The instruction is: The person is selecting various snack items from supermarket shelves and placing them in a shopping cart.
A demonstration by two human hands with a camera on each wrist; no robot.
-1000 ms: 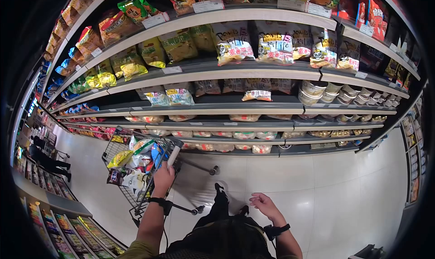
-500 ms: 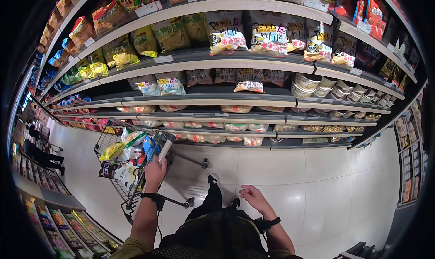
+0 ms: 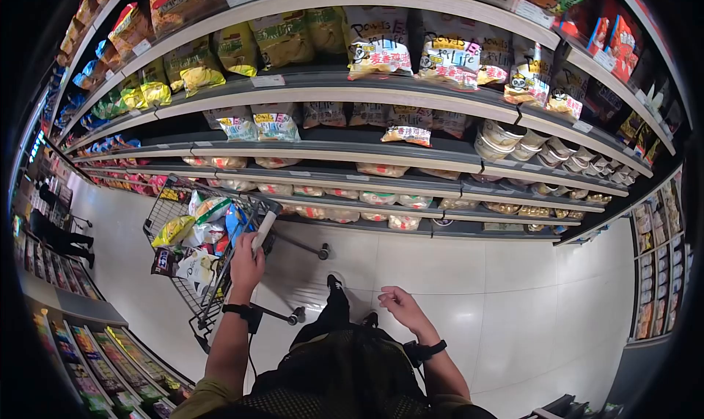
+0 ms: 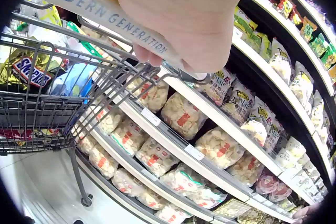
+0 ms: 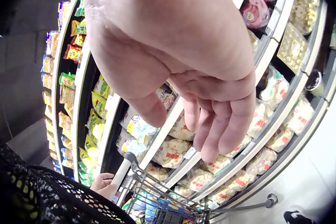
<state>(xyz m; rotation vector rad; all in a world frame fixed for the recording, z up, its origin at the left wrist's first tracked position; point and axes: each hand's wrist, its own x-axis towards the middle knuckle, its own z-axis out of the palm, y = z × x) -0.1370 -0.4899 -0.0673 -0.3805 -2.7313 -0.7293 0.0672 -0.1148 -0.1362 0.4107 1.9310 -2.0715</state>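
My left hand (image 3: 246, 265) grips the pale handle (image 3: 267, 227) of a shopping cart. Close up in the left wrist view, the palm covers part of the handle, which reads "MODERN GENERATION". Bagged snacks fill part of the cart's dark wire basket (image 4: 37, 112), among them a yellow bag (image 3: 173, 230), a white bag (image 3: 198, 271) and a Snickers pack (image 4: 32, 71). On the other side, my right hand (image 3: 405, 307) hangs in front of my body over the floor. Its fingers are loosely bent and hold nothing, as the right wrist view shows too.
Long shelves (image 3: 323, 151) of bagged snacks and tubs (image 3: 497, 139) run across the front. Another rack (image 3: 658, 257) stands at the right, and a low display (image 3: 110, 368) at the lower left. A person in dark clothes (image 3: 55, 232) stands further off at the left. Pale tiled floor (image 3: 513, 301) lies between.
The head view has shifted, so shelves, cart and both hands appear higher and further left. My left hand keeps its grip on the cart handle; my right hand stays loose.
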